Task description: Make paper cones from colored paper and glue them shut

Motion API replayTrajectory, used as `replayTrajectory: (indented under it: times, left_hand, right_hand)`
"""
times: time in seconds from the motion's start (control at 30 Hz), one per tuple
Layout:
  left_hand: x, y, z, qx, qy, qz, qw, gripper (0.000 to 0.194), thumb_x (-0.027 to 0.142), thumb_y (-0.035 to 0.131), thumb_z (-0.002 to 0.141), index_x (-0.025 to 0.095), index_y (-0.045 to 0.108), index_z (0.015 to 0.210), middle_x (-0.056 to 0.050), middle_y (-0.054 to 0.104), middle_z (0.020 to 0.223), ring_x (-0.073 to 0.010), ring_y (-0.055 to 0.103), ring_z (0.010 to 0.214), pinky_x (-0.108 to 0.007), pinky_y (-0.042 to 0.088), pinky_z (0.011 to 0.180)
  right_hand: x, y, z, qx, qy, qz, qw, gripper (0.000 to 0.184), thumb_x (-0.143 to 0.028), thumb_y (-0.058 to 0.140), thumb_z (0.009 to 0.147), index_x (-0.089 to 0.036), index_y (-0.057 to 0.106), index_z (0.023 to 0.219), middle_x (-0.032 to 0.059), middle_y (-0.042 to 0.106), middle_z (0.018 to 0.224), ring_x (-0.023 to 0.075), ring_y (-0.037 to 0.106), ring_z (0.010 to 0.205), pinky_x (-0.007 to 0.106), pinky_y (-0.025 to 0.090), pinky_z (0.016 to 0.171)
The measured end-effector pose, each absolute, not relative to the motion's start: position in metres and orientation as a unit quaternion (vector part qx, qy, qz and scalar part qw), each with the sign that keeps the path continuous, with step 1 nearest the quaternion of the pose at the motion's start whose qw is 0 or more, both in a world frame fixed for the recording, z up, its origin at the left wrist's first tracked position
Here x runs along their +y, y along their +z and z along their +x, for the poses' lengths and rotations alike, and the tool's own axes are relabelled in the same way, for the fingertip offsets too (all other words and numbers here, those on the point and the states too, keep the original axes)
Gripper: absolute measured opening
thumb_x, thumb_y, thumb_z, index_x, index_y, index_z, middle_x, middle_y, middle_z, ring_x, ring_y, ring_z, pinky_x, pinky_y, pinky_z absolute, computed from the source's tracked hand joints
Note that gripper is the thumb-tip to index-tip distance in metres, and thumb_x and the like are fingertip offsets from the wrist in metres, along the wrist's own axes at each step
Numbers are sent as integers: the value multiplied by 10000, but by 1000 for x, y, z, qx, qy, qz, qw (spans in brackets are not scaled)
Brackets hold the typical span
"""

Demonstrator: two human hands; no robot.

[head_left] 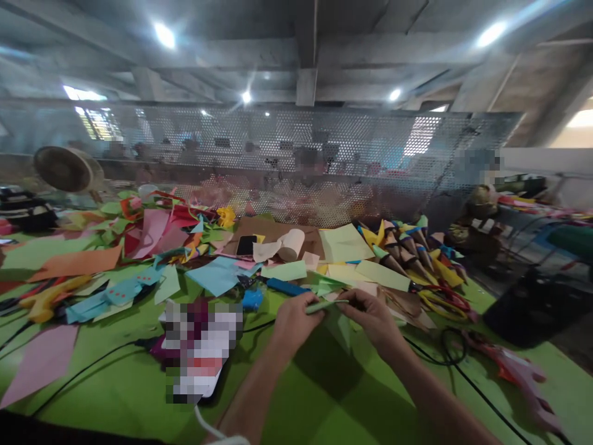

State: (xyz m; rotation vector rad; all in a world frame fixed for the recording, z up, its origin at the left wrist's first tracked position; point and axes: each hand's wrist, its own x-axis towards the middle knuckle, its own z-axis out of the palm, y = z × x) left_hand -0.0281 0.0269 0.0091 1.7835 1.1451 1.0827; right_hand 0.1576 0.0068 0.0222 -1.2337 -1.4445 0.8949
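Note:
A piece of light green paper (340, 330) is held up between my two hands over the green table. My left hand (299, 316) pinches its left end, where the paper looks folded or rolled. On the other side, my right hand (368, 312) grips the upper right edge between thumb and fingers. The paper's lower part hangs down to a point. Just beyond my hands lie a blue-handled tool (287, 287) and a pale green sheet (283, 271).
A phone (210, 358) on a stand is left of my arms. Red and yellow-handled scissors (447, 301) and a pink glue gun (514, 371) with a black cord lie right. Paper cones (410, 244), coloured sheets (215, 275) and a roll (291, 244) fill the back, before a perforated metal screen (278, 154).

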Motion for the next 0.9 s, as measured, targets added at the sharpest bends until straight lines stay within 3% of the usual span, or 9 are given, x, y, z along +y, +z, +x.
replayTrajectory:
  times: [0.1, 0.2, 0.37, 0.53, 0.77, 0.9]
  left_hand:
    - [34, 6, -27, 405, 504, 597, 475, 185, 333, 701, 719, 179, 631, 795, -18, 667, 736, -177, 592, 697, -265, 448, 654]
    - [35, 1, -23, 352, 504, 586, 528, 290, 422, 661, 791, 157, 622, 901, -59, 692, 859, -197, 619, 789, -310, 487, 753]
    - [25, 2, -17, 364, 469, 648, 477, 279, 413, 525, 907, 165, 633, 974, -75, 691, 963, -230, 608, 924, -345, 467, 860]
    - [21, 10, -19, 323, 446, 679, 485, 269, 350, 494, 927, 173, 649, 1057, -84, 687, 1089, -238, 589, 1022, -366, 429, 969]
    - [24, 2, -18, 335, 422, 688, 486, 303, 381, 487, 938, 161, 633, 1087, -96, 685, 1073, -240, 598, 992, -370, 444, 943]
    - [22, 3, -19, 313, 398, 715, 482, 313, 357, 468, 950, 166, 638, 1128, -92, 680, 1133, -239, 591, 1035, -363, 435, 966]
  right_hand:
    - [6, 22, 157, -548, 427, -493, 523, 356, -489, 821, 616, -187, 656, 708, -5, 617, 646, 152, 527, 613, 283, 416, 594]
    - [5, 19, 154, -526, 446, -487, 536, 405, -522, 829, 601, -189, 637, 726, -5, 611, 653, 148, 536, 609, 286, 434, 597]
    - [3, 18, 150, -523, 453, -478, 540, 417, -529, 836, 592, -182, 630, 697, -7, 588, 631, 139, 524, 587, 277, 424, 569]
    - [3, 20, 152, -564, 420, -475, 529, 356, -527, 745, 702, -180, 685, 754, -2, 592, 659, 135, 491, 611, 270, 389, 574]
    - [4, 20, 152, -573, 404, -472, 534, 349, -515, 768, 658, -188, 647, 658, -14, 566, 608, 140, 473, 593, 276, 379, 573]
    - [2, 23, 152, -575, 412, -465, 532, 347, -511, 781, 657, -182, 674, 696, -4, 590, 656, 151, 502, 635, 283, 395, 609]
